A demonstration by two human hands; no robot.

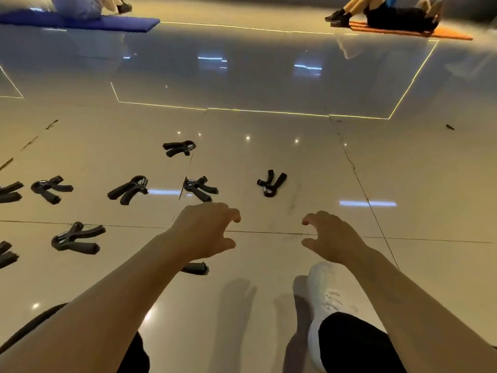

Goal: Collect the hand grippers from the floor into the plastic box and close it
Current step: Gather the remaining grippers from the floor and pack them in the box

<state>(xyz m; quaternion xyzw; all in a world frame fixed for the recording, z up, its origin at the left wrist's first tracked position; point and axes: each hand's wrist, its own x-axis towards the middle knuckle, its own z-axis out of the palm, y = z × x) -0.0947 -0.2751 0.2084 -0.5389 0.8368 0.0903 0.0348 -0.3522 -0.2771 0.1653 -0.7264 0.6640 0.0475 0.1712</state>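
Note:
Several black hand grippers lie scattered on the glossy floor. One hand gripper (271, 183) sits ahead of me, another (200, 187) just beyond my left hand, a third (179, 148) farther back. More lie to the left (129, 189), (51, 188), (76, 239). One gripper (195, 268) is partly hidden under my left forearm. My left hand (207, 231) and right hand (329, 235) hover above the floor, fingers loosely curled, holding nothing. No plastic box is in view.
My white shoe (324, 300) rests on the floor under my right forearm. A person lies on an orange mat (446, 33) at the far right; another sits on a blue mat (88, 24) at the far left. A small dark object (450, 127) lies right.

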